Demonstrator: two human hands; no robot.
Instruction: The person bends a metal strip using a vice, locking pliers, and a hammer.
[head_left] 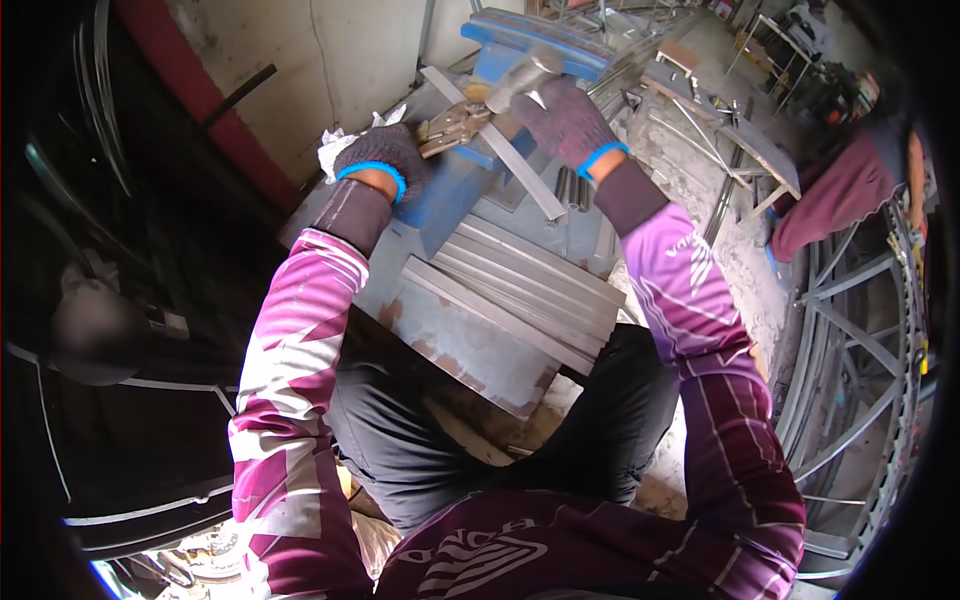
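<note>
My left hand [385, 160], in a dark knit glove with a blue cuff, is closed around the handles of locking pliers [460, 126]. The pliers' jaws sit at a flat metal strip [527, 176] that lies slantwise over a blue metal block [440, 222]. A matching glove covers my right hand [568, 125], which is wrapped round a hammer whose head [525, 80] is smeared by motion just above the strip and pliers. Its handle is mostly hidden by my fingers. A crumpled white cloth or paper [335, 152] shows beside my left hand.
Several flat metal bars [510, 290] lie side by side on a worn metal plate [455, 360] before my knees. Behind the work is a blue steel beam [540, 42]. To the right stand a low bench [735, 130], a person's maroon-trousered leg [835, 205] and metal framework [850, 330].
</note>
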